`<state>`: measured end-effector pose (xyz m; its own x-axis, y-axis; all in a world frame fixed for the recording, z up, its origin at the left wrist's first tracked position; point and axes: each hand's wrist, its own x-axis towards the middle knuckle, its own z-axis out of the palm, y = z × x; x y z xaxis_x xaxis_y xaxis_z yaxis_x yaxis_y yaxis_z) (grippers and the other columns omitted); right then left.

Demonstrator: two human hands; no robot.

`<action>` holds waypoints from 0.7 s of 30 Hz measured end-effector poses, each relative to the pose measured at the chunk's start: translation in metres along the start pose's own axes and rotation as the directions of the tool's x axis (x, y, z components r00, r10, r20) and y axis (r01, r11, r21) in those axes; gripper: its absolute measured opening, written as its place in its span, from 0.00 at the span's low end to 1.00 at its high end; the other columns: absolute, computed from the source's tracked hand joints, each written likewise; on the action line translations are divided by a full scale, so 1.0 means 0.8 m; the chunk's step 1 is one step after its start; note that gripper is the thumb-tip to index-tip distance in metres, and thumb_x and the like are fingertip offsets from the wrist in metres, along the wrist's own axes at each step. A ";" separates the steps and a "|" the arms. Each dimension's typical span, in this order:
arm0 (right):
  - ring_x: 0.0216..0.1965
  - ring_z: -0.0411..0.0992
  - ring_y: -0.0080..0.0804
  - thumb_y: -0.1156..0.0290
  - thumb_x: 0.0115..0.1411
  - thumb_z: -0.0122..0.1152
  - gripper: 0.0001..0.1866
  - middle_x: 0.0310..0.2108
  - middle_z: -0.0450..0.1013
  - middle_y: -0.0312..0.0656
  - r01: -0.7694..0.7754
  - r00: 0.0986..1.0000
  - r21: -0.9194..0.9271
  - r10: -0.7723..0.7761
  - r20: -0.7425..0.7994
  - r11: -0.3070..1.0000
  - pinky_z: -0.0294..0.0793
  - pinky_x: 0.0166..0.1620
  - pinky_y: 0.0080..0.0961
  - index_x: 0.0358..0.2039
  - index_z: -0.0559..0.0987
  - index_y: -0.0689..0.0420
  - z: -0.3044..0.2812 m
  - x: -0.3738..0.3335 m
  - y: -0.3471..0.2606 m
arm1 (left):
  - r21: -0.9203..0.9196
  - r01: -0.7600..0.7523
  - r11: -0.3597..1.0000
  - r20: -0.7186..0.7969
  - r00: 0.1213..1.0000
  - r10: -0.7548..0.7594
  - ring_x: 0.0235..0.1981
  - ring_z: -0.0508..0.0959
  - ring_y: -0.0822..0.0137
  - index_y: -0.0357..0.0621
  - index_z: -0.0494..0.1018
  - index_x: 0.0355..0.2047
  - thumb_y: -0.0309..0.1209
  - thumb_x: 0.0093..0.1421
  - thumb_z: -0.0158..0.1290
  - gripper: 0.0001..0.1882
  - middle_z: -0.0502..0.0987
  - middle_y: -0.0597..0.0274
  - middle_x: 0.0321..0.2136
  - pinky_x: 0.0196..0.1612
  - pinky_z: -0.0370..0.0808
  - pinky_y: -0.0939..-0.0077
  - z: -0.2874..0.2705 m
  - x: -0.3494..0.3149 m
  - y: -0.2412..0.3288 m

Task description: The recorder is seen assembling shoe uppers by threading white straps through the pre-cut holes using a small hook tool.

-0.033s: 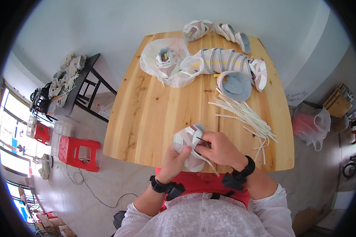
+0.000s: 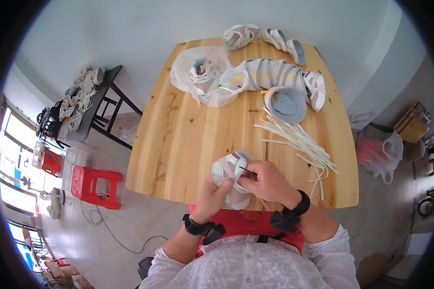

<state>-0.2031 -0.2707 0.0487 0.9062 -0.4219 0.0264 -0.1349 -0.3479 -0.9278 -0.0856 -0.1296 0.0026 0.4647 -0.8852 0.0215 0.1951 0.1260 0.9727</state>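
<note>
Close to the table's near edge, my left hand (image 2: 212, 196) is closed round a pink, white and grey shoe upper (image 2: 223, 168), its thumb pressed on the side. My right hand (image 2: 271, 183) is at the right side of the upper, fingers closed round a thin dark pointed tool (image 2: 247, 170) whose tip reaches over the upper. Part of a pale lace shows below the right hand. That hand hides most of the tool. Beyond it, a bundle of flat white laces (image 2: 299, 139) lies spread on the wooden table (image 2: 178, 144).
Stacked shoe uppers (image 2: 275, 75) lie behind the laces, beside an upper with its grey lining showing (image 2: 288, 106). A clear plastic bag (image 2: 181, 72) surrounds a laced upper (image 2: 205, 77). More uppers stand at the far edge. Left are a red stool (image 2: 99, 187) and a dark table (image 2: 99, 103).
The pale lace end below my right hand has shifted and shows less. Both hands and the shoe upper stay in nearly the same place.
</note>
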 end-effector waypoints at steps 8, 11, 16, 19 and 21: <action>0.29 0.73 0.49 0.68 0.50 0.57 0.12 0.27 0.74 0.49 0.085 0.989 -0.176 -0.105 -0.107 0.981 0.72 0.32 0.39 0.36 0.77 0.57 0.014 0.000 0.002 | -0.148 -0.015 0.989 -0.100 0.995 0.000 0.46 0.73 0.72 0.38 0.67 0.51 0.27 0.62 0.51 0.16 0.74 0.63 0.45 0.50 0.70 0.74 0.008 -0.002 -0.013; 0.29 0.73 0.47 0.69 0.50 0.58 0.13 0.29 0.74 0.48 0.076 0.979 -0.240 -0.118 -0.167 0.968 0.72 0.33 0.37 0.37 0.77 0.57 0.017 -0.001 0.002 | -0.171 -0.028 0.985 -0.097 0.995 0.011 0.47 0.74 0.70 0.38 0.67 0.51 0.28 0.62 0.52 0.17 0.74 0.61 0.47 0.51 0.71 0.71 0.009 -0.002 -0.013; 0.27 0.73 0.45 0.70 0.49 0.59 0.12 0.27 0.74 0.48 0.048 0.971 -0.242 -0.102 -0.217 0.969 0.71 0.31 0.33 0.35 0.76 0.59 0.014 -0.005 0.004 | -0.253 0.002 0.967 -0.087 0.996 -0.024 0.47 0.74 0.69 0.38 0.66 0.52 0.29 0.61 0.52 0.19 0.74 0.61 0.46 0.51 0.71 0.71 0.009 -0.004 -0.010; 0.25 0.71 0.36 0.69 0.53 0.58 0.10 0.26 0.72 0.44 0.072 0.994 -0.164 -0.084 -0.072 0.984 0.69 0.31 0.29 0.34 0.76 0.60 -0.004 -0.009 0.021 | -0.179 0.003 0.984 -0.123 0.992 -0.026 0.44 0.73 0.74 0.37 0.67 0.51 0.27 0.62 0.52 0.17 0.74 0.62 0.44 0.48 0.71 0.76 0.008 -0.004 -0.006; 0.26 0.67 0.25 0.69 0.57 0.56 0.09 0.25 0.69 0.38 0.039 0.983 0.312 -0.093 0.159 0.949 0.66 0.31 0.23 0.32 0.75 0.63 -0.015 -0.006 0.028 | -0.087 0.054 0.995 -0.114 0.991 -0.063 0.44 0.73 0.74 0.37 0.67 0.51 0.28 0.62 0.52 0.17 0.75 0.62 0.44 0.47 0.71 0.76 0.001 -0.002 -0.003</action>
<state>-0.2154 -0.2868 0.0323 0.9669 -0.2495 0.0527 0.0322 -0.0856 -0.9958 -0.0879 -0.1288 0.0003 0.5465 -0.8348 -0.0667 0.2940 0.1167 0.9486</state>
